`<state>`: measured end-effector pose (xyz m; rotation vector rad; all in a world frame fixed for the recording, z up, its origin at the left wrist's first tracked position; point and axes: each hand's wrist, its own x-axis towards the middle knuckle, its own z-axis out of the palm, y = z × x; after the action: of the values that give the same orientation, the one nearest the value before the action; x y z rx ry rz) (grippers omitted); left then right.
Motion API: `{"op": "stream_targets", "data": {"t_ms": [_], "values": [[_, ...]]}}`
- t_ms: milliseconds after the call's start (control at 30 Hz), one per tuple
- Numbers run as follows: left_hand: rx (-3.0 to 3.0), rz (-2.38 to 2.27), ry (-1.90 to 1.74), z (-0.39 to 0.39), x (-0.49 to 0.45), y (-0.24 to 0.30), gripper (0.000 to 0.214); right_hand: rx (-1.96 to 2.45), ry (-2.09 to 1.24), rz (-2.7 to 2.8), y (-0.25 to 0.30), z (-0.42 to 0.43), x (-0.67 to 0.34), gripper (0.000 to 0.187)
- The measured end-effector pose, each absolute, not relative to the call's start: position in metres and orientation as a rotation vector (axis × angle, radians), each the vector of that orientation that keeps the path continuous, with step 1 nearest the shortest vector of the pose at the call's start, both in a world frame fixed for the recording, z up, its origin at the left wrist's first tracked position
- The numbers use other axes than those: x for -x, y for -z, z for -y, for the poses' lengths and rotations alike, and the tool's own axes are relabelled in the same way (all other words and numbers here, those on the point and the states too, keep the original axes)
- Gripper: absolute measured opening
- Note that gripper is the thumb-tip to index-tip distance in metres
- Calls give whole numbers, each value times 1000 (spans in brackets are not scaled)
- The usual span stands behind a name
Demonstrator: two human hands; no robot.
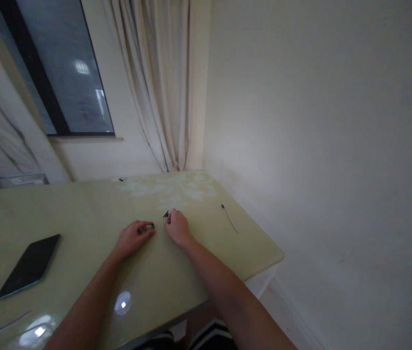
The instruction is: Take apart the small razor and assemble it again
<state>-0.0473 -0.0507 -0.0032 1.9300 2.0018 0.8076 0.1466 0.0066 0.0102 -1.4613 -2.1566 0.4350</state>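
Near the middle of the table my left hand pinches a small dark block-like piece between thumb and fingers. A short gap to its right is my right hand, its fingers closed on a small black object that pokes out past the fingertips. Both pieces are too small to name, and the fingers hide part of each. The two hands are apart and just above or on the tabletop; I cannot tell which.
A dark tablet lies on the table at left. A thin white stick with a dark tip lies at right. At the far edge is a small black piece. The wall borders the right side; curtains hang behind.
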Motion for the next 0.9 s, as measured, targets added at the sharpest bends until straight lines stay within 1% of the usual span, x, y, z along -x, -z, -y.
{"op": "stream_targets", "data": {"t_ms": [133,200,267,333,400,467,500,600,667,800,900], "values": [[-1930,-2003,-849,48,48,6,55,1443,-438,2145,-6,-5,-138,16],[-1922,-1999,-857,46,49,8,56,1457,-422,2127,-11,-9,-150,21],[-1924,-1988,-861,44,50,9,55,1506,-371,2106,-20,-15,-176,21],[-1921,-1985,-872,43,51,9,54,1579,-237,2091,-29,-21,-214,19],[-1906,-1982,-875,43,51,8,53,1688,-36,2067,-36,-27,-258,17],[-1885,-1984,-869,44,50,7,53,1829,123,1970,-38,-32,-302,20],[-1875,-1985,-862,44,49,7,54,1891,151,1919,-36,-34,-320,23],[-1844,-2006,-847,45,48,5,57,1977,-17,1912,-28,-40,-352,26],[-1823,-2027,-833,45,47,4,59,1917,-173,1972,-23,-41,-350,26],[-1820,-2033,-834,47,48,3,59,1657,-389,2137,-21,-35,-297,27],[-1827,-2028,-853,49,49,4,58,1500,-454,2205,-21,-27,-241,24]]}}
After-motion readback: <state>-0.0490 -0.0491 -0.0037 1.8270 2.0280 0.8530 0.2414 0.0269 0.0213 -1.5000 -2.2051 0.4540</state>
